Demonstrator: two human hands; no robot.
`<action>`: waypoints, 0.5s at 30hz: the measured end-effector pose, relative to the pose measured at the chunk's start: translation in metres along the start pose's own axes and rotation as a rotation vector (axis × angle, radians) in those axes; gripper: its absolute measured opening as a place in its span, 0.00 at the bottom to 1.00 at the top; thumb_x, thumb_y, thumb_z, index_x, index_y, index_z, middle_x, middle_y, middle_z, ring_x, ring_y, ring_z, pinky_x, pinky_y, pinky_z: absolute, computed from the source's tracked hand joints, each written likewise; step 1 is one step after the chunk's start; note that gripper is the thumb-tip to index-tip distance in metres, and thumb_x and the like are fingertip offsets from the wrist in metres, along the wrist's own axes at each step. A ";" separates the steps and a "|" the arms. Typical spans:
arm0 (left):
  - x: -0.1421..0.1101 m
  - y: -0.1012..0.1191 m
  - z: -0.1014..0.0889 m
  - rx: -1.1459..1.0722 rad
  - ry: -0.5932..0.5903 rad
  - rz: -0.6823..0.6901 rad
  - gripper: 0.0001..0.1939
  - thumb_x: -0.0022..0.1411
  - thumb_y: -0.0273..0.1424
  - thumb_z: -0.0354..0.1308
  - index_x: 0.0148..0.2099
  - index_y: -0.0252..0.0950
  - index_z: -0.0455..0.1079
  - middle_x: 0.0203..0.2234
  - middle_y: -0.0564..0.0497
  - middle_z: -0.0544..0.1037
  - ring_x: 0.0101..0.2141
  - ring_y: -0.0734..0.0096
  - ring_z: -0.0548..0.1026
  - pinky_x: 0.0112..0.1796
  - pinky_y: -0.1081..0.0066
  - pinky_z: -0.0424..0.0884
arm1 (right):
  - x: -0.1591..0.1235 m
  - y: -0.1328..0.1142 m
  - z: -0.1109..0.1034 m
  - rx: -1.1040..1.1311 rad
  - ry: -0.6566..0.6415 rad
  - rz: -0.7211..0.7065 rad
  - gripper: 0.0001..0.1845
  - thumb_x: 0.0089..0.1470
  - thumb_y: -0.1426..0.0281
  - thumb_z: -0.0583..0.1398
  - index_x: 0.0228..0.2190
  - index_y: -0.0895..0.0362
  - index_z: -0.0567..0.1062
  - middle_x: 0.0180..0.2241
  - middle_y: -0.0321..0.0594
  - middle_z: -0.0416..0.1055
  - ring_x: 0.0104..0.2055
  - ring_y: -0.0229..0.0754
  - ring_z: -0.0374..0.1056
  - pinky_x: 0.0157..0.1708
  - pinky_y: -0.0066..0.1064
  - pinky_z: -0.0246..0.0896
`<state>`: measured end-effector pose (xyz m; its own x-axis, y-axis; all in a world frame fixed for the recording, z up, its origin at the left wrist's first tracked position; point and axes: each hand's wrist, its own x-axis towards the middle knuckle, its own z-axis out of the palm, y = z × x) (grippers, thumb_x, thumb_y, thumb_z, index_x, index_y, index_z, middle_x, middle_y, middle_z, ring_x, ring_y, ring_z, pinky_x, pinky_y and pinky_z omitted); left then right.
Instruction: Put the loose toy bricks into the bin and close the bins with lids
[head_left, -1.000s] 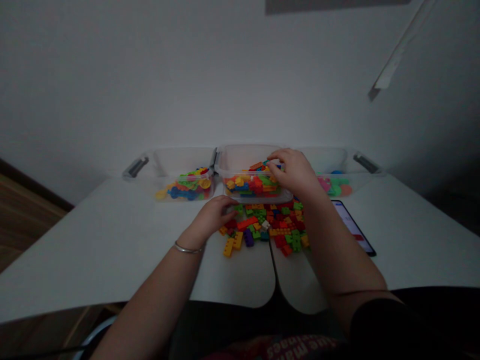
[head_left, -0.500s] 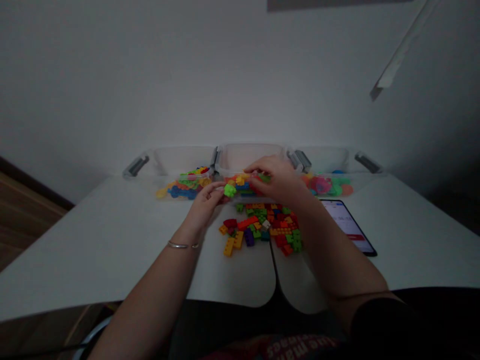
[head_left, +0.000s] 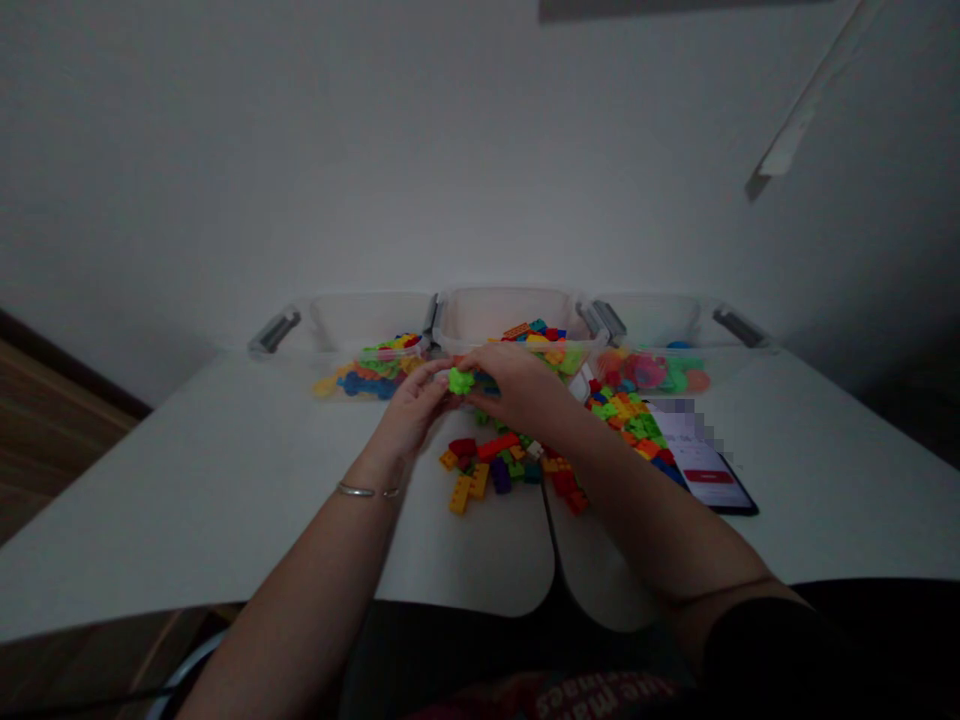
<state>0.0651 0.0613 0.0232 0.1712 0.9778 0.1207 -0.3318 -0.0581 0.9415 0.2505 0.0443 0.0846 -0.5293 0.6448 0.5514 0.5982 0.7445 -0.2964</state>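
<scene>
My left hand holds a light-green knobbly toy block by the fingertips, in front of the middle clear bin. From the other side, my right hand has its fingers curled round the same block; its exact fingertip contact is partly hidden. Below both hands lies a loose pile of toy bricks in red, orange, yellow, green and purple. More bricks lie to the right, partly behind my right forearm. The middle bin has mixed coloured bricks inside.
A left clear bin holds colourful toy pieces, and a right clear bin holds pink, green and orange ones. Near the right bricks lies a phone with a lit screen. The white table has a seam in front, and a wall stands behind.
My left hand has lifted the green block from near the pile. My right hand has moved from the middle bin, leftward and down, to meet the left hand at the block.
</scene>
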 end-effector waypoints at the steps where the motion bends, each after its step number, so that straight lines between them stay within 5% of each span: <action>1: 0.000 0.000 0.000 -0.015 -0.005 -0.001 0.29 0.46 0.44 0.75 0.47 0.37 0.73 0.36 0.51 0.81 0.34 0.72 0.77 0.38 0.71 0.74 | 0.000 0.000 0.000 0.002 0.003 0.000 0.11 0.56 0.73 0.63 0.43 0.58 0.75 0.45 0.47 0.77 0.49 0.48 0.71 0.52 0.42 0.63; 7: 0.000 -0.001 0.004 -0.030 -0.047 -0.040 0.32 0.42 0.44 0.77 0.46 0.36 0.73 0.31 0.53 0.82 0.30 0.74 0.78 0.36 0.74 0.75 | 0.001 0.003 0.002 -0.020 -0.041 0.026 0.10 0.55 0.75 0.61 0.41 0.57 0.75 0.44 0.47 0.77 0.48 0.48 0.71 0.51 0.43 0.64; 15: -0.004 -0.001 0.004 -0.037 -0.135 -0.123 0.31 0.47 0.43 0.76 0.50 0.36 0.72 0.37 0.49 0.83 0.36 0.70 0.81 0.43 0.68 0.76 | 0.000 0.002 -0.008 -0.007 -0.086 0.049 0.14 0.52 0.74 0.62 0.42 0.58 0.77 0.43 0.47 0.78 0.46 0.48 0.71 0.48 0.39 0.64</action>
<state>0.0683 0.0570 0.0227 0.3344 0.9412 0.0486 -0.3345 0.0703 0.9398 0.2565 0.0446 0.0906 -0.5490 0.6927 0.4677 0.6282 0.7111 -0.3159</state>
